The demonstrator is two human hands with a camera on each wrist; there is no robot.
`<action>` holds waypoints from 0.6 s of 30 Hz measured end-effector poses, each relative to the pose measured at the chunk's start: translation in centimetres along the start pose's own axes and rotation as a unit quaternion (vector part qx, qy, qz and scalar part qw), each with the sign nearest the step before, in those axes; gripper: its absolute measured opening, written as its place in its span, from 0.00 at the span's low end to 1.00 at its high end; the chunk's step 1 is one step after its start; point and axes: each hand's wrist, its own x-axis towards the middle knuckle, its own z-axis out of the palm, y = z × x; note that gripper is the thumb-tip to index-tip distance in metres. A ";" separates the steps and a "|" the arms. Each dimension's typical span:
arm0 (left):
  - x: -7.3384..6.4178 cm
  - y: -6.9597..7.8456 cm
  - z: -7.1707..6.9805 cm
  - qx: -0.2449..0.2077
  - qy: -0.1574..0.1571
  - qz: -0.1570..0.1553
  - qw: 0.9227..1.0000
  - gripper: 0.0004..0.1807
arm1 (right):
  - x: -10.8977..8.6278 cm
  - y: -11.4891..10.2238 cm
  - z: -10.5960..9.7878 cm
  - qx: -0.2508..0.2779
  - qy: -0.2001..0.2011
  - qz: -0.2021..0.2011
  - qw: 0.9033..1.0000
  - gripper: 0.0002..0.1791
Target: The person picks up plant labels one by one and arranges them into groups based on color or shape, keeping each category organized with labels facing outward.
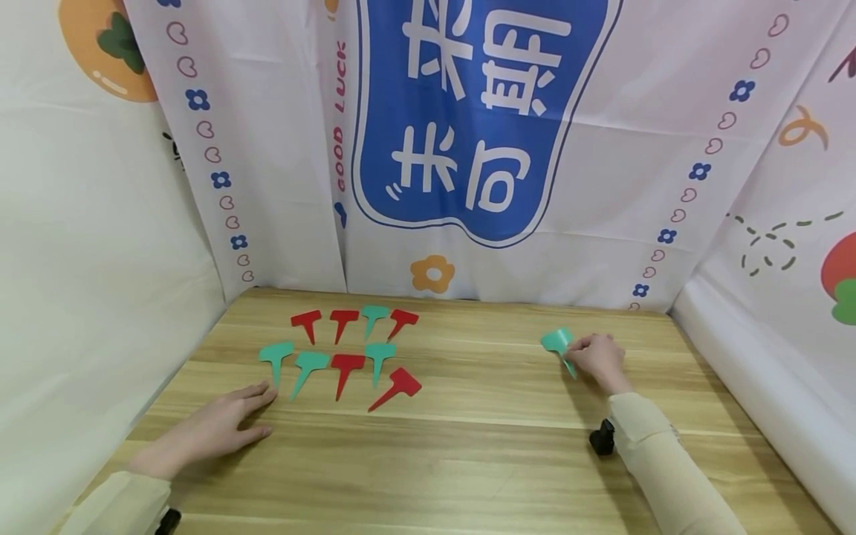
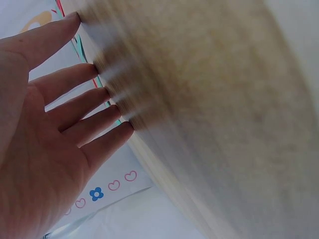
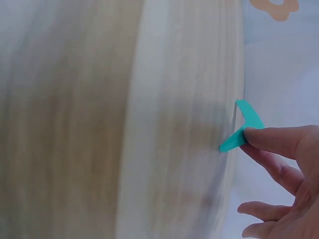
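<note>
At the table's right side my right hand [image 1: 600, 360] pinches a green T-shaped plant label [image 1: 557, 342] between thumb and fingers. In the right wrist view the green label [image 3: 251, 117] looks bent, its lower end at or close to the tabletop. My left hand [image 1: 224, 423] rests on the wood at the left with fingers extended, fingertips close to the pointed end of a green label [image 1: 276, 354]. Straight, spread fingers [image 2: 75, 77] touch the table in the left wrist view. Red labels [image 1: 347, 364] and green labels [image 1: 311, 362] lie in two rough rows beyond the left hand.
The wood-grain table [image 1: 468, 461] meets a printed white cloth [image 1: 287, 186] along its back edge. White cloth walls [image 1: 100, 260] stand at both sides. Black wrist mounts [image 1: 602, 438] show at the sleeves.
</note>
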 end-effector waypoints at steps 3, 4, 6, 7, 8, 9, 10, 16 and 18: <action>0.0 0.0 0.0 0.001 0.002 0.002 1.000 0.32 | -0.1 0.3 -0.3 0.004 -0.005 0.008 1.000 0.14; 0.0 0.0 0.0 0.001 0.002 0.003 1.000 0.32 | -0.2 0.3 -0.4 0.006 -0.006 0.012 1.000 0.14; 0.0 -0.1 0.0 0.001 0.002 0.004 1.000 0.32 | -0.2 0.5 -0.5 0.009 -0.005 0.018 1.000 0.14; 0.0 -0.1 0.0 0.001 0.002 0.005 1.000 0.32 | -0.3 0.6 -0.5 0.010 -0.004 0.023 1.000 0.14; 0.0 -0.1 0.0 0.001 0.002 0.005 1.000 0.32 | -0.3 0.7 -0.6 0.012 -0.004 0.026 1.000 0.14; 0.0 -0.1 0.0 0.002 0.002 0.005 1.000 0.33 | -0.3 0.8 -0.6 0.014 -0.002 0.030 0.999 0.14; 0.0 -0.1 0.0 0.002 0.001 0.005 1.000 0.33 | -0.3 0.9 -0.6 0.014 -0.001 0.032 0.999 0.13; 0.0 -0.2 0.1 0.004 -0.004 -0.001 1.000 0.33 | -0.4 1.3 -0.6 0.022 0.001 0.043 0.999 0.14; 0.0 -0.2 0.1 0.003 -0.004 -0.001 1.000 0.33 | -0.5 1.5 -0.7 0.026 0.000 0.046 0.999 0.14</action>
